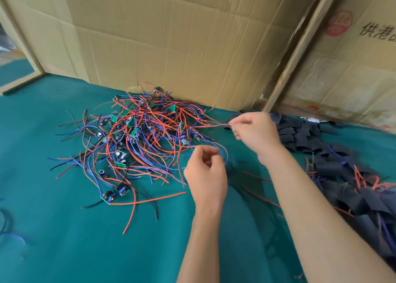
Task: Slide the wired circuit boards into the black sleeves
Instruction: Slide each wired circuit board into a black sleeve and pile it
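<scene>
Step in hand, as judged: freeing one wired board from the pile of wired circuit boards (137, 137) on the green cloth (64, 239); draw your wire out slowly so neighbours do not tangle.
Right hand (255, 132): raised, fingers pinching a red wire (214, 123).
Left hand (206, 175): fingers curled; hold on blue wire uncertain.
Black sleeves (304, 134): heaped at right.

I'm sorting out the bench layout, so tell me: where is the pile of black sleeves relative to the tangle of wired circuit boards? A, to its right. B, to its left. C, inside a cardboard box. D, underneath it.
A: the black sleeves lie heaped on the green cloth at the right, past the right hand, while the wired circuit boards sit left of centre.
</scene>
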